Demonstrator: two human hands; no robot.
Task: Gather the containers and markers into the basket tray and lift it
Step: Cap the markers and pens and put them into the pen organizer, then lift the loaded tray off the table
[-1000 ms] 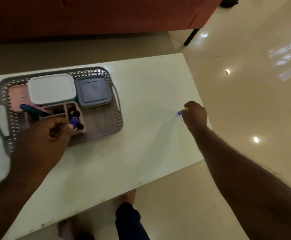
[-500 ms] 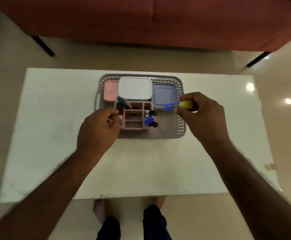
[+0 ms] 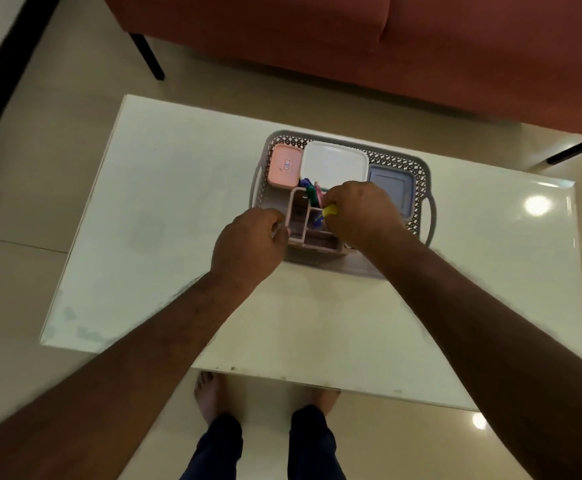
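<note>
Head view. Grey lattice basket tray [image 3: 421,169] sits on the white desk [image 3: 165,202], toward its far edge. Already inside the tray: pink lidded container [image 3: 284,165] at the far left corner, white lidded container [image 3: 333,164] just to its right, blue-grey lidded container [image 3: 391,187] on the right side. A pink divided organiser [image 3: 305,225] stands in the tray's near half; green and pink markers [image 3: 314,195] stick up from its far compartment. No stray containers or markers show on the desk around the tray.

Judgement: gathering is nearly done. The yellow marker [image 3: 330,211] looks like the last piece going in; after that only the lift by the tray's two side handles remains.

Right hand [image 3: 360,213]: over the organiser, grip closed tight, fingertips pinching the yellow marker, which points down toward the middle compartments. A blue tip or cap shows just below it; whether that belongs to this marker or to one already stowed is hard to tell through the blur.

Left hand [image 3: 248,242]: at the organiser's left wall, fingers curled, thumb and fingertips pinching its rim, apparently steadying it. The hand covers the tray's near left corner.

Neither hand is on a tray handle yet. Tray flat on the desk, not lifted.
</note>
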